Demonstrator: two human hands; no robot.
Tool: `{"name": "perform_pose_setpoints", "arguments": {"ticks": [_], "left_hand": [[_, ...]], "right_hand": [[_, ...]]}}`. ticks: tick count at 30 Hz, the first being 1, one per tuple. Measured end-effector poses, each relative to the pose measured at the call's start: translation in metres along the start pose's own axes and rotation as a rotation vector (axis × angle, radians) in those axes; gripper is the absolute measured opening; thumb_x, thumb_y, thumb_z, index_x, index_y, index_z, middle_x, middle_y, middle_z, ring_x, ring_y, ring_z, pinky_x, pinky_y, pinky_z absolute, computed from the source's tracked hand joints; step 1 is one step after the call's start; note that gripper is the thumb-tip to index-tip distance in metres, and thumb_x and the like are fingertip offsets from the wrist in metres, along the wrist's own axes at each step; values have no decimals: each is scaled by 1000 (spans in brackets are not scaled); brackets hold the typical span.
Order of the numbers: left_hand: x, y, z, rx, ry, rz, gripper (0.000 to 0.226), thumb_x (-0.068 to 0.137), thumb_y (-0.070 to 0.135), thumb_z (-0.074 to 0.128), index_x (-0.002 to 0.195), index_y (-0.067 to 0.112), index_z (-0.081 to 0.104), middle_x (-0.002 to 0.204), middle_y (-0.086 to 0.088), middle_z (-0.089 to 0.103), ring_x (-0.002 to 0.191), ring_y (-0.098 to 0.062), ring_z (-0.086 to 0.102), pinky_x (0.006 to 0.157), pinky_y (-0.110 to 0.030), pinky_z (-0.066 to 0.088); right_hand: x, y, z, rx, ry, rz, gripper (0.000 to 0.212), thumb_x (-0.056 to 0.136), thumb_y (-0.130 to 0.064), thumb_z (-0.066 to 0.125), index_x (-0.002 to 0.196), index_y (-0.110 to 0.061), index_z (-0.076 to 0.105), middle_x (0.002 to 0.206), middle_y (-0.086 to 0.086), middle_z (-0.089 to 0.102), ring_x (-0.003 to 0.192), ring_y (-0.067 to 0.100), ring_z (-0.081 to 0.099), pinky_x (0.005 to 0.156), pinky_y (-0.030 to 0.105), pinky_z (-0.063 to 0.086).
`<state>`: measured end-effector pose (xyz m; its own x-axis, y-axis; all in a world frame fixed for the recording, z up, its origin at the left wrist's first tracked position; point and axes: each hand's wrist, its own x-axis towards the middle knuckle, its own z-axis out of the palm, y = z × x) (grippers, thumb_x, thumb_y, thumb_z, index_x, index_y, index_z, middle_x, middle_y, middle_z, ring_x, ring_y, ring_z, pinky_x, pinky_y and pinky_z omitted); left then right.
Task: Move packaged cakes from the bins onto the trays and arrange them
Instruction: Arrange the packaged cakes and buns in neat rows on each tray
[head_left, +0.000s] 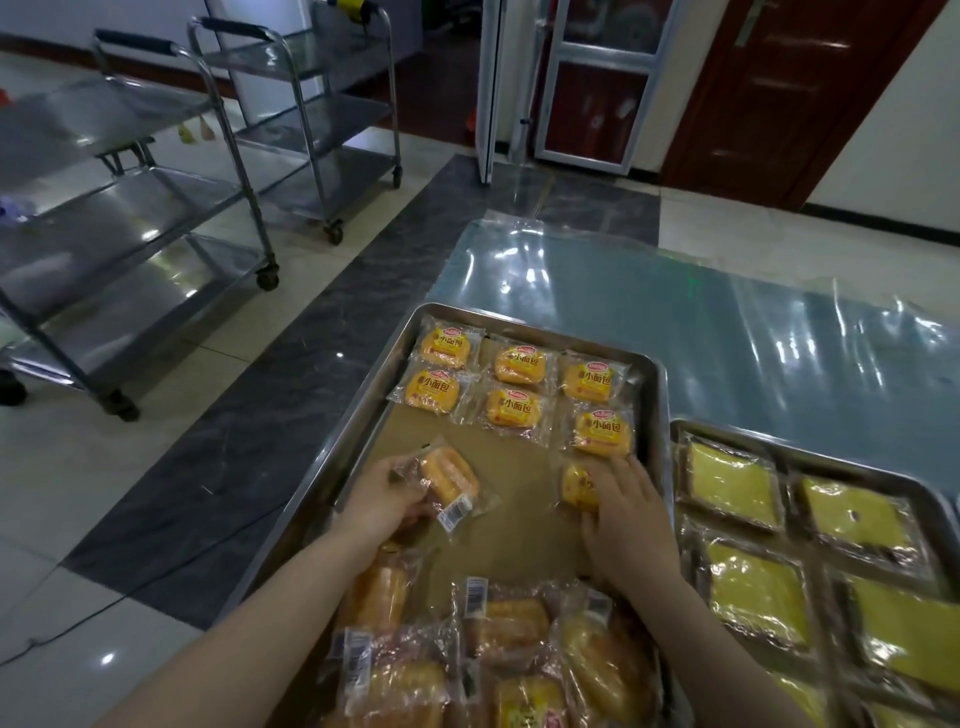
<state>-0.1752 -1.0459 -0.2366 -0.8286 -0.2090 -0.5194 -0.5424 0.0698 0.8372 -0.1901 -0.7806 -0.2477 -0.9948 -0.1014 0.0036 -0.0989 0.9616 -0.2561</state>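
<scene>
Over the paper-lined steel tray (655, 384), the right hand (626, 512) presses a packaged cake (577, 486) flat to start the third row, fingers closed on it, while the left hand (382, 499) grips another cake (448, 480), barcode up, likely to be turned and set beside it.

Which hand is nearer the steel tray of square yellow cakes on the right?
Right. The right hand rests on a small packaged cake beside the near tray's right rim, next to the steel tray of square yellow cakes. The left hand holds a packet by the far left rim.
</scene>
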Motion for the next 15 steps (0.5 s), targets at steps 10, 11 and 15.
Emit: {"name": "perform_pose_setpoints", "arguments": {"ticks": [10,11,15], "left_hand": [[-1,5,17,600,289,851,43,84,9,66,120,32,61,136,9,50,107,-5,55,91,-25,47],[2,2,20,780,176,879,44,85,13,65,123,35,58,143,9,41,121,-9,47,103,-32,41],[6,-23,31,1101,-78,810,49,93,33,52,137,45,32,154,8,17,144,-14,14,117,-35,5]], "right_hand": [[-2,10,21,-185,-248,-184,75,96,-50,38,151,-34,-9,157,2,-24,134,22,-32,113,44,-11],[-2,10,21,-182,-243,-184,74,96,-51,38,151,-34,-9,157,2,-24,135,22,-32,113,44,-11],[-3,11,24,-170,-231,-183,74,96,-52,38,152,-34,-7,158,2,-23,137,22,-30,112,44,-12]]}}
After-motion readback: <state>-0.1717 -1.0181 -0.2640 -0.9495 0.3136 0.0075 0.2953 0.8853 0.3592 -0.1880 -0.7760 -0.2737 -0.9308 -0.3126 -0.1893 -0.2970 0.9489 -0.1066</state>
